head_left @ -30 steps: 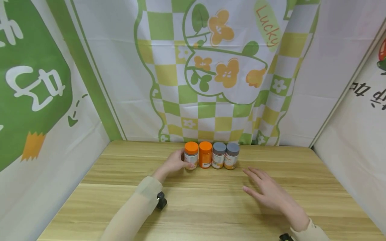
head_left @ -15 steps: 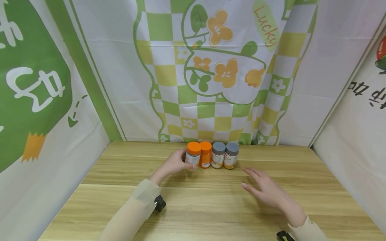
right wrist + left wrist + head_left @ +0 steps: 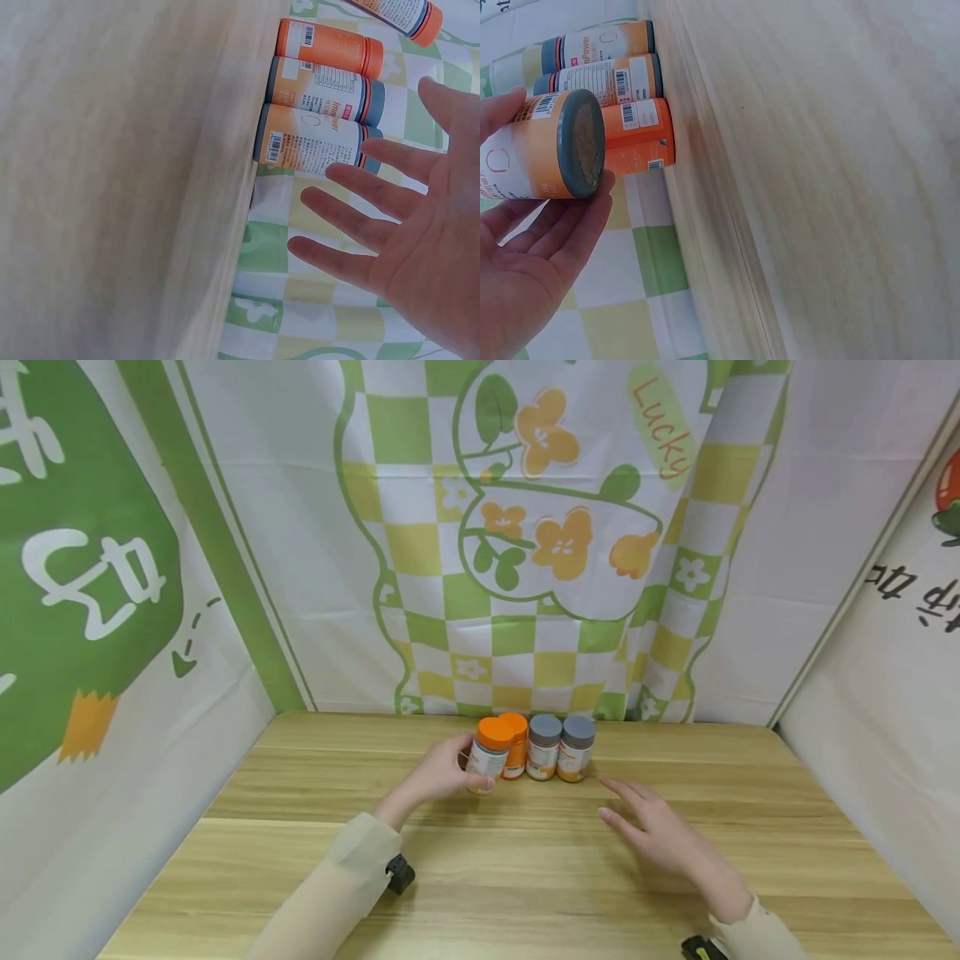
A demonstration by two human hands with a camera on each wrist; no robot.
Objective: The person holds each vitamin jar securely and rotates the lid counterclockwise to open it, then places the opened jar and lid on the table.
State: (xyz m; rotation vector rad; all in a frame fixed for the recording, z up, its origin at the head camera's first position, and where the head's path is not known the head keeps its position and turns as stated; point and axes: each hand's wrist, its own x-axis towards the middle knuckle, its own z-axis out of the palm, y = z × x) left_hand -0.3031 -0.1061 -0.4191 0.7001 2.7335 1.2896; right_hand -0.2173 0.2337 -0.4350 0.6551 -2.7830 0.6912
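Your left hand (image 3: 441, 770) pinches the orange-lidded white jar (image 3: 487, 765) between thumb and fingers. Jar's tilted, base clear of the wood-grain table (image 3: 510, 877) in the left wrist view. I'd call the pick-up done; set-down and release not yet.

Other three stand upright in a row right of that hand, neither hand on them: all-orange jar (image 3: 515, 760) closest, partly behind the held one (can't tell if touching), then the inner grey-lidded jar (image 3: 542, 752) and outer grey-lidded jar (image 3: 575, 755).

Your right hand (image 3: 667, 842) is spread and holding nothing, row ahead and to its left.
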